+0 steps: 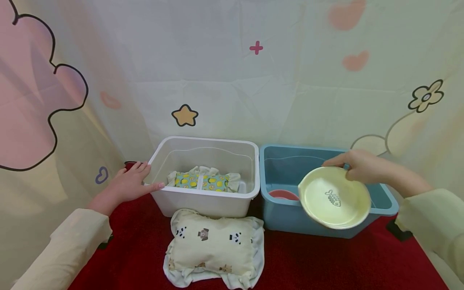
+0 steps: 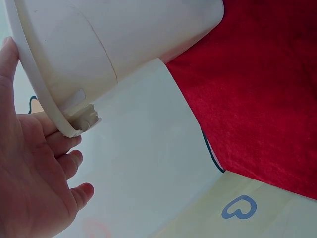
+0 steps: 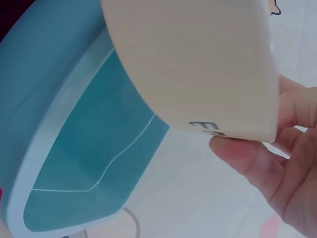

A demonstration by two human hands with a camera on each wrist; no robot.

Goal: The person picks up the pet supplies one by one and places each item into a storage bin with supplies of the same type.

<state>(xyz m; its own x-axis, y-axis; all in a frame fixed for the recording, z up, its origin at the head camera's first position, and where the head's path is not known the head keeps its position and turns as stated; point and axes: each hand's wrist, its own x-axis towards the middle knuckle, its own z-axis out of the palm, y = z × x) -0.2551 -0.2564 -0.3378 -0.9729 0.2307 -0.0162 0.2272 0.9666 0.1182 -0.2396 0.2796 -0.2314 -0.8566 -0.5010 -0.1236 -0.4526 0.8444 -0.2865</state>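
the right hand [image 1: 366, 164] pinches the cream bowl [image 1: 335, 201] at one edge, likely so its tilted body hangs free over the front of the blue bin [image 1: 288, 219], while the left hand [image 1: 133, 183], fingers loose, rests on the white bin [image 1: 203, 205], perhaps to steady it.

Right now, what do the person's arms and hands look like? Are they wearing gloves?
No gloves: the left hand and right hand are bare, with no rings showing. The left sleeve and right sleeve are long, plain, pale cream cloth. Something dark peeks out by the right cuff; I can't tell what.
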